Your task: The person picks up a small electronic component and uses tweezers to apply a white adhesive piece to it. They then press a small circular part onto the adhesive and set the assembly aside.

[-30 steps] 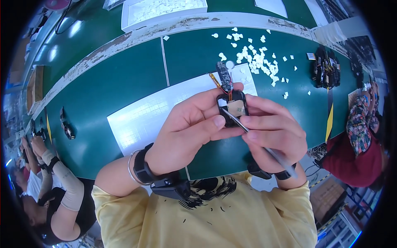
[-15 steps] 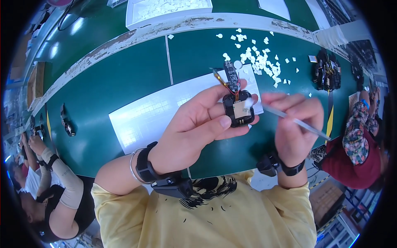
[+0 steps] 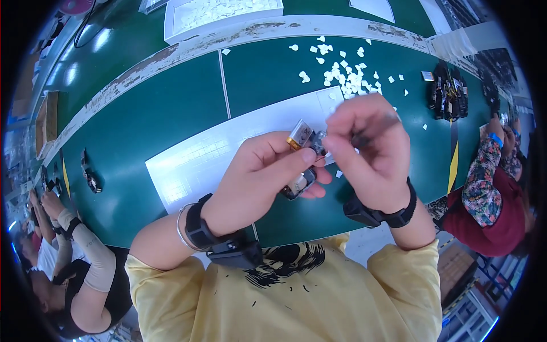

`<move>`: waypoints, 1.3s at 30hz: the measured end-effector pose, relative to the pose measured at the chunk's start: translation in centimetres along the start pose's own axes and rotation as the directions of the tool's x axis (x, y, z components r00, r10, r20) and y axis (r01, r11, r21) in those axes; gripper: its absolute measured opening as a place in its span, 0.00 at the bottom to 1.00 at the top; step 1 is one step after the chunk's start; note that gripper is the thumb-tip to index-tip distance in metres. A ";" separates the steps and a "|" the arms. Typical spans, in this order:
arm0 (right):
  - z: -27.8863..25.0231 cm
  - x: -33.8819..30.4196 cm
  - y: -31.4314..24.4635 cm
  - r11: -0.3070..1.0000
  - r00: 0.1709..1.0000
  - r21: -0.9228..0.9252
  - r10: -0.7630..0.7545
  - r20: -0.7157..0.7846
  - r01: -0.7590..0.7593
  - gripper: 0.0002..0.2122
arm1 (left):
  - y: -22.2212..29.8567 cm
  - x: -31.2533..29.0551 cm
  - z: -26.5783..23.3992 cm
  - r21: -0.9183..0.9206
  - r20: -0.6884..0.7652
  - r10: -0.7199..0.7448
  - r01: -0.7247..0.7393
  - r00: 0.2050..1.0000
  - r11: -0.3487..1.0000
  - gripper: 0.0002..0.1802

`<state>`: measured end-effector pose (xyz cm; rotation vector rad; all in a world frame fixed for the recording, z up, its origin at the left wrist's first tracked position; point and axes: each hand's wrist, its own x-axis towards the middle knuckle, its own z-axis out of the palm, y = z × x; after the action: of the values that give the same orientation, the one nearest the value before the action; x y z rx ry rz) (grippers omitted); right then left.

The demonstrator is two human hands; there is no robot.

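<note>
My left hand (image 3: 256, 171) grips a small opened electronic device at the middle of the bench. Its dark housing (image 3: 300, 184) hangs below the thumb. A silver battery (image 3: 302, 132) with a yellow end stands tilted above the thumb, beside a small circuit board (image 3: 319, 145). My right hand (image 3: 376, 157) is at the board's right side, thumb and fingers curled close together at its edge. What they pinch is too small and smeared to tell. Under both hands lies a glossy white sheet (image 3: 191, 165).
Small white pieces (image 3: 348, 78) lie scattered beyond my right hand. A white box (image 3: 225, 16) of similar pieces stands at the back. Black devices (image 3: 449, 94) are bunched at the right, another (image 3: 91, 175) lies left. Co-workers sit on both sides.
The device has been turned in my left hand, so the battery now faces up. My right hand has moved left to the board; the translucent stick it held no longer shows.
</note>
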<state>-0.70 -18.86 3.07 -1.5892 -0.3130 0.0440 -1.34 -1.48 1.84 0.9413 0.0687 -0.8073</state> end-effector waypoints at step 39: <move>0.6 -1.2 0.2 0.838 0.969 -0.530 -0.221 -0.110 0.131 0.08 | -1.0 -0.3 0.2 -0.168 -0.110 0.185 -0.202 0.977 0.965 0.12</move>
<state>-1.95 -18.57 2.61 -2.0806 -0.3577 -0.3467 -2.27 -1.76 1.33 0.8015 0.1261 -0.5660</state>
